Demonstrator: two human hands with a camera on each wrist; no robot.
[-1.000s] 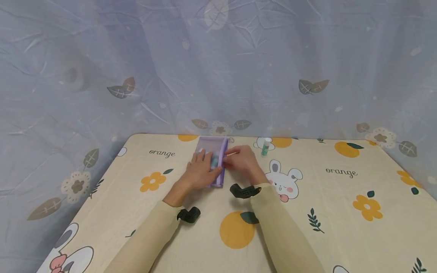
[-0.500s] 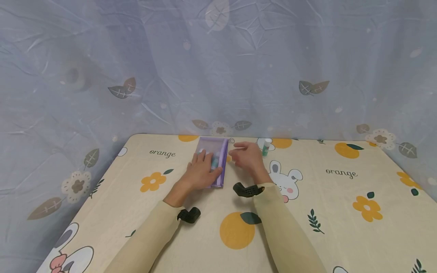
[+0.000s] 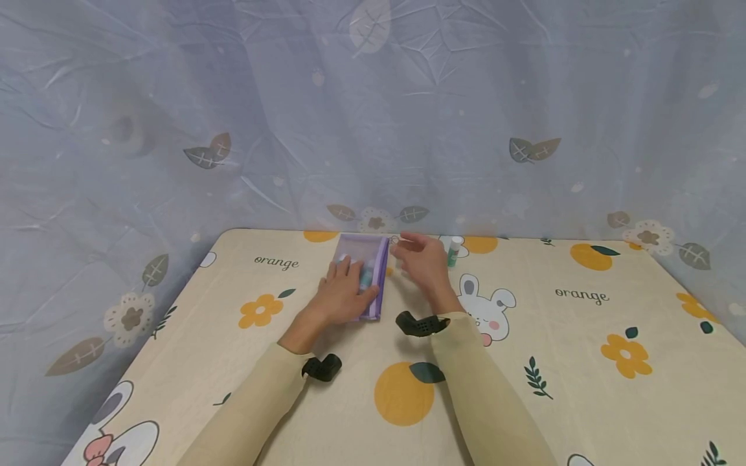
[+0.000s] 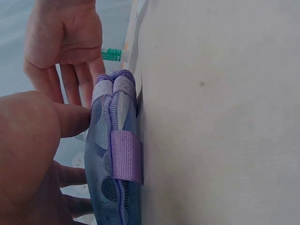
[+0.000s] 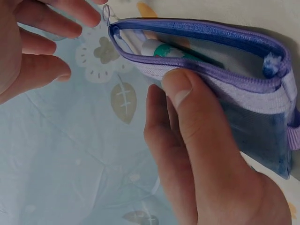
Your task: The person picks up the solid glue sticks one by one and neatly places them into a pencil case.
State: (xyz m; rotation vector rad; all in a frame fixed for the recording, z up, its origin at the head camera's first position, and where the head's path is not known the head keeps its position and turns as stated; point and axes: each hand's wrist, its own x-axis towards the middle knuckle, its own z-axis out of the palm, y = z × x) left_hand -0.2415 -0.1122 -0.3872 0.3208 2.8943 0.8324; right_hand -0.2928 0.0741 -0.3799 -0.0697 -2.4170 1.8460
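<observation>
A purple mesh zipper pouch (image 3: 364, 249) lies flat on the table, its zipped side facing right. My left hand (image 3: 344, 294) rests on it with fingers spread, and the thumb (image 5: 177, 86) presses beside the zipper edge. In the right wrist view the zipper gapes, and a small green-and-white tube (image 5: 168, 50) lies inside. My right hand (image 3: 422, 262) hovers to the right of the pouch's far corner, fingers loosely bent and holding nothing visible. The small pull ring (image 5: 107, 15) is beside its fingertips. Another green-and-white tube (image 3: 453, 252) stands upright behind the right hand.
A cream tablecloth (image 3: 326, 414) printed with oranges, flowers and rabbits covers the table. A pale blue-grey curtain (image 3: 373, 129) hangs close behind its far edge. Each wrist wears a black camera mount (image 3: 419, 323).
My right hand has drawn away from the pouch's opening and moved up toward its far corner. The left hand and the pouch stay put.
</observation>
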